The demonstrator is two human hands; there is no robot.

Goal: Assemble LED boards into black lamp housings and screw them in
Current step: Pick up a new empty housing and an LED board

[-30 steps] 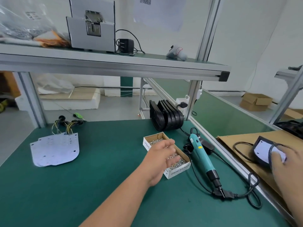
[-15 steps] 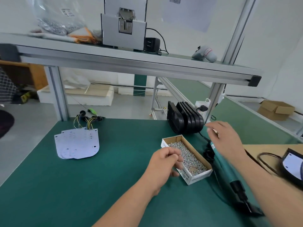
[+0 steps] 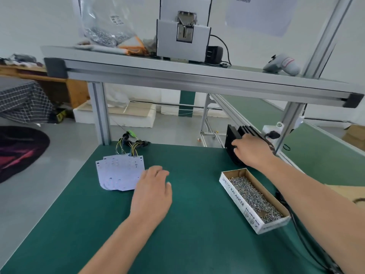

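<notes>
A stack of white LED boards (image 3: 118, 173) with yellow and black wires (image 3: 130, 145) lies on the green mat at the far left. My left hand (image 3: 152, 192) hovers just right of the boards, fingers relaxed and reaching toward their edge. Several black lamp housings (image 3: 230, 133) stand on edge in a row at the far right. My right hand (image 3: 252, 150) grips the front housing, fingers curled over its face. A cardboard box of screws (image 3: 235, 196) sits open near my right forearm.
An aluminium shelf (image 3: 197, 78) spans overhead, carrying a grey screw feeder (image 3: 183, 30), a bag of screws (image 3: 106, 32) and a grey hand tool (image 3: 282, 65). A frame post (image 3: 100, 113) stands behind the boards. A black cable (image 3: 300, 234) runs under my right arm.
My left hand left the screw box and moved left to the LED boards. My right hand travelled from the right side over to the housing stack and took hold of the front housing.
</notes>
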